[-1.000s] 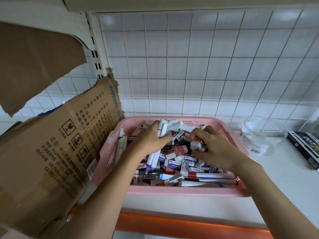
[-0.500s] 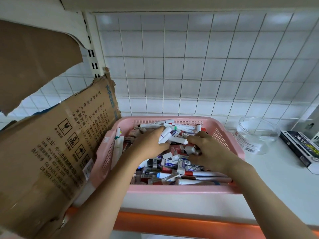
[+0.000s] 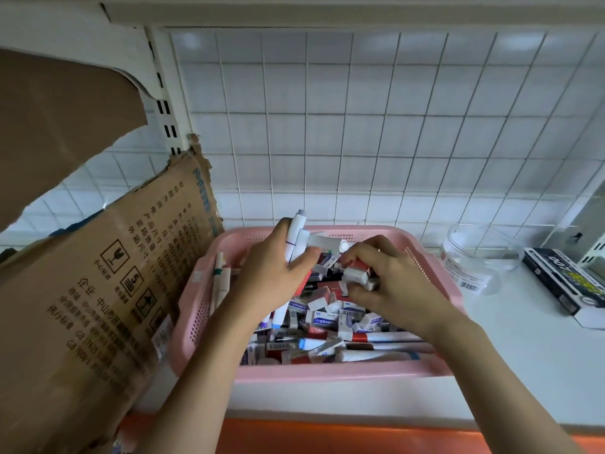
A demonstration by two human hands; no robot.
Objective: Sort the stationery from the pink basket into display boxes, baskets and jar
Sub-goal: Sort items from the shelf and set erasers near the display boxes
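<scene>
A pink basket (image 3: 327,371) stands on the white shelf, heaped with boxed erasers and white markers. My left hand (image 3: 271,276) is over its back left part and grips several white markers (image 3: 296,237), their ends sticking up above the basket's rim. My right hand (image 3: 389,286) is over the middle of the heap and pinches a few small erasers (image 3: 357,271) between thumb and fingers. A clear plastic jar (image 3: 481,257) lies empty to the right of the basket.
A torn cardboard box (image 3: 98,290) leans against the basket's left side. A black display box (image 3: 569,283) sits at the far right on the shelf. White wall tiles rise behind. An orange strip (image 3: 327,434) runs along the shelf's front edge.
My left hand has lifted a bundle of white markers up out of the heap. My right hand has gathered erasers and stayed over the basket's middle.
</scene>
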